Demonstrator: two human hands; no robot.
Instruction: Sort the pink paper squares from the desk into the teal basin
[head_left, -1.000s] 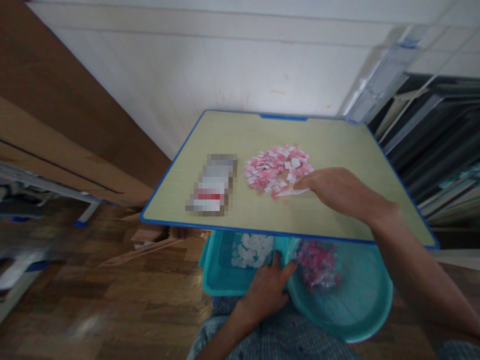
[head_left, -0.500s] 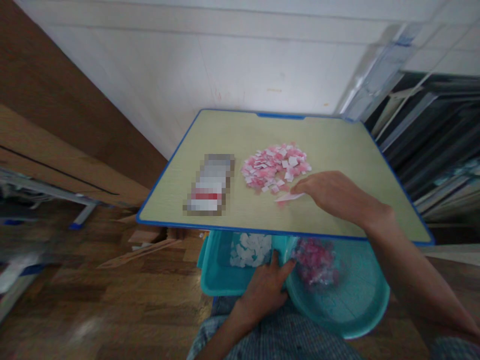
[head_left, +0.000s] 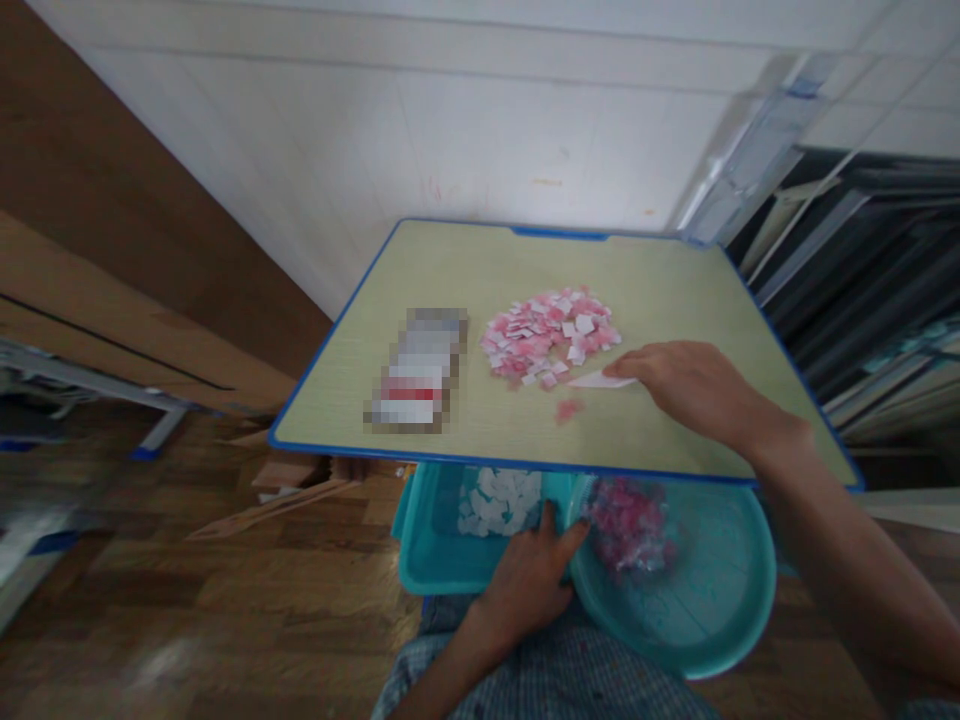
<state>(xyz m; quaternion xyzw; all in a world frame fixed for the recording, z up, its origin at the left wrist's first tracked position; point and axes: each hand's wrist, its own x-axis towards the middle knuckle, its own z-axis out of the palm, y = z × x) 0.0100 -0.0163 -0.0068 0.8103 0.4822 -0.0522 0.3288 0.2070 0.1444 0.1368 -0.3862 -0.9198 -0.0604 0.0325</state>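
My right hand (head_left: 686, 385) is closed on a thin white pointed strip (head_left: 600, 380), low over the right half of a pale yellow board (head_left: 330, 375) with a blue edge. The strip's tip points left, just under a heap of pink and white paper-like squares (head_left: 551, 330). A lone pink piece (head_left: 568, 410) lies below the tip, apart from the heap. My left hand (head_left: 531, 570) rests below the board with thumb and forefinger spread, at the adjoining rims of a teal rectangular tray (head_left: 442, 575) and a round teal basket (head_left: 712, 640). Its other fingers look curled.
Left of the heap lies a blurred-out phone-like object (head_left: 416, 370). White pieces (head_left: 499, 500) lie in the tray, and a clear bag of pink pieces (head_left: 630, 520) in the basket. Behind the board stands a white wall (head_left: 480, 130); dark flat panels (head_left: 862, 240) lean at right.
My right hand has moved slightly right with the white strip, leaving the lone pink piece uncovered on the board. My left hand has stayed at the rims.
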